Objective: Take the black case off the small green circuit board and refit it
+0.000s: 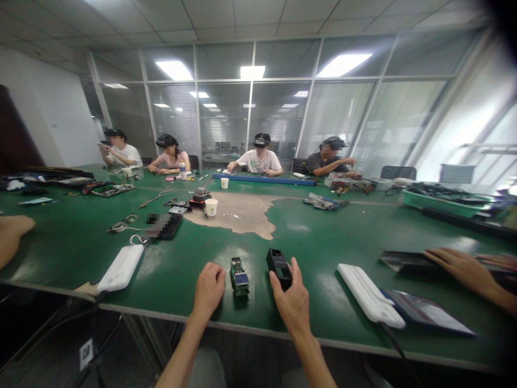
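Observation:
My right hand [294, 299] grips a black plastic casing [278, 267] with a rectangular opening, thumb on its left side and fingers on its right. Left of the casing, a small stack of circuit boards [239, 277] with a bluish screen rests on the green table. Just beside that stack, my left hand [210, 289] lies on the table with its fingers curled in, not touching the boards. Nothing shows in the curled left fingers, though their inner side faces away from view.
White power strips lie to my left [121, 268] and right [369, 295]. Ahead stand a paper cup [211, 208] and glasses [123, 223]. A neighbour's hand [464, 269] rests on a dark panel at right; another person's arm [14, 234] is at left. Several people sit opposite.

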The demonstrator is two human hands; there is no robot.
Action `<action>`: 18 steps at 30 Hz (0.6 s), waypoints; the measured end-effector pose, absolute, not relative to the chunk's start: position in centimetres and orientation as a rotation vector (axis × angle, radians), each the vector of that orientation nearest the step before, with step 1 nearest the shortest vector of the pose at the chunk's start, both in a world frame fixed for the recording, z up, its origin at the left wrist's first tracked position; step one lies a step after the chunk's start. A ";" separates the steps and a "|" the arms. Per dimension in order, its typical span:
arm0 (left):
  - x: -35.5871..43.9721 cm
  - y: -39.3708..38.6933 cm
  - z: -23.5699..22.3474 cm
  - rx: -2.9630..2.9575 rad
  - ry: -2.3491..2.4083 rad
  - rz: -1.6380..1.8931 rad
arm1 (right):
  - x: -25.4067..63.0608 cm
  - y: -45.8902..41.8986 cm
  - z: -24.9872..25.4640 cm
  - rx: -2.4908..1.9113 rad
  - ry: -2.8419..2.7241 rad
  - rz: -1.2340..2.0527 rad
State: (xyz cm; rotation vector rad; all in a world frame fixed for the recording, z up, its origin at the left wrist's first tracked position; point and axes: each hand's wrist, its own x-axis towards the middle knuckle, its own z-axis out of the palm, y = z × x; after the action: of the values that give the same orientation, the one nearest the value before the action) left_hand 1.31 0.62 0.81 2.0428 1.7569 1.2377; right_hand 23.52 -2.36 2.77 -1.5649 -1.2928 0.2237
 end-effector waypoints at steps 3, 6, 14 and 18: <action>1.3 0.6 0.7 2.052 1.760 1.226 | 24.0 -2.5 1.9 -1.586 -1.316 0.223; 1.3 0.6 0.7 2.045 1.769 1.219 | 24.0 -2.6 1.3 -1.611 -1.332 0.219; 1.4 0.6 0.9 2.041 1.758 1.222 | 23.9 -2.5 0.3 -1.638 -1.430 0.147; 1.3 0.6 1.0 2.031 1.769 1.214 | 23.8 -2.4 0.0 -1.648 -1.451 0.066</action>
State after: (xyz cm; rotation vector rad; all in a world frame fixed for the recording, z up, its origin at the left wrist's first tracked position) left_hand 1.33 0.60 0.98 2.0306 1.7694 1.2141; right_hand 23.76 -2.44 -0.01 -1.6476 -1.4513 0.0665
